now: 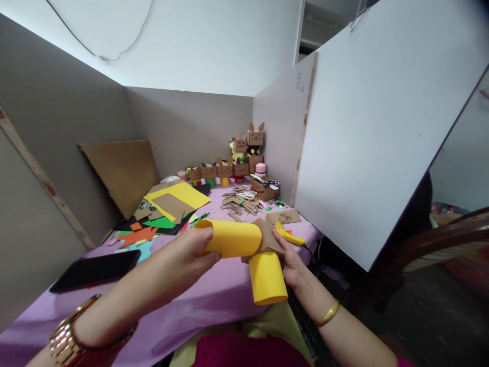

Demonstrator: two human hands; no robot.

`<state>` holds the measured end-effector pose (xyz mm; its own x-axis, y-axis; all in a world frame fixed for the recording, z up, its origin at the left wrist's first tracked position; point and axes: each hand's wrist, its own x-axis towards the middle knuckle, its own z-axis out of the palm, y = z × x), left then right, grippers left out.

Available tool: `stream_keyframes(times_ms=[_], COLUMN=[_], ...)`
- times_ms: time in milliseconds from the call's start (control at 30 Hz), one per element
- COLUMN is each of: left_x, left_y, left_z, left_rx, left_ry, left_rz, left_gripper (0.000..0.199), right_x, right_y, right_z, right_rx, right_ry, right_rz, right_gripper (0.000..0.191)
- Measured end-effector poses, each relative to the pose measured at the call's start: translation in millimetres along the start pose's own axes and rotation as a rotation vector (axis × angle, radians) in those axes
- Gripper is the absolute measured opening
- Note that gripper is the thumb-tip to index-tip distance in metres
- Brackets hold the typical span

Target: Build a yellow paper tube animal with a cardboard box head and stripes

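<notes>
My left hand is closed around the outer end of a yellow paper tube, with the thumb below and the fingers behind it. The tube's other end meets a small brown cardboard piece. A second yellow paper tube points down toward my lap from that cardboard. My right hand grips the cardboard's right side, beside the second tube; whether the parts are joined I cannot tell. Just beyond the right fingers lies a yellow glue gun with a dark cord.
Cardboard animal figures stand at the back. Before them are white-handled scissors, cardboard scraps and a small box. Coloured sheets and a phone lie left on the purple cloth. Partitions enclose the table.
</notes>
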<state>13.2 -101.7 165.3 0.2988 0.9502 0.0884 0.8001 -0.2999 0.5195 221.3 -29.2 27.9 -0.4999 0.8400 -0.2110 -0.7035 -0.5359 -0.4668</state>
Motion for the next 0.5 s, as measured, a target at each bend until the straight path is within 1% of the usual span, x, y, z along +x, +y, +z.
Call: stream_keyframes(times_ms=[100,233,400,500], left_x=[-0.5,-1.1,-2.0,-2.2], left_y=[1.0,2.5,3.1,2.3], left_z=[-0.3,-0.4,-0.3,0.0], left_rx=[0.043,0.059,0.084,0.078], left_ry=[-0.023,-0.020,-0.033,-0.019], left_rz=[0.002,0.021,0.010,0.012], left_gripper=[0.026,0.027,0.027,0.026], right_x=[0.9,2.8,3.5,3.0], right_y=[-0.2,-0.8,-0.6,-0.3], right_z=[-0.6,-1.9,-2.8,-2.8], right_rx=[0.004,0.007,0.007,0.012], right_ry=[-0.003,-0.008,-0.009,-0.013], right_rz=[0.015,0.032,0.048,0.043], right_gripper=[0.051,0.052,0.058,0.057])
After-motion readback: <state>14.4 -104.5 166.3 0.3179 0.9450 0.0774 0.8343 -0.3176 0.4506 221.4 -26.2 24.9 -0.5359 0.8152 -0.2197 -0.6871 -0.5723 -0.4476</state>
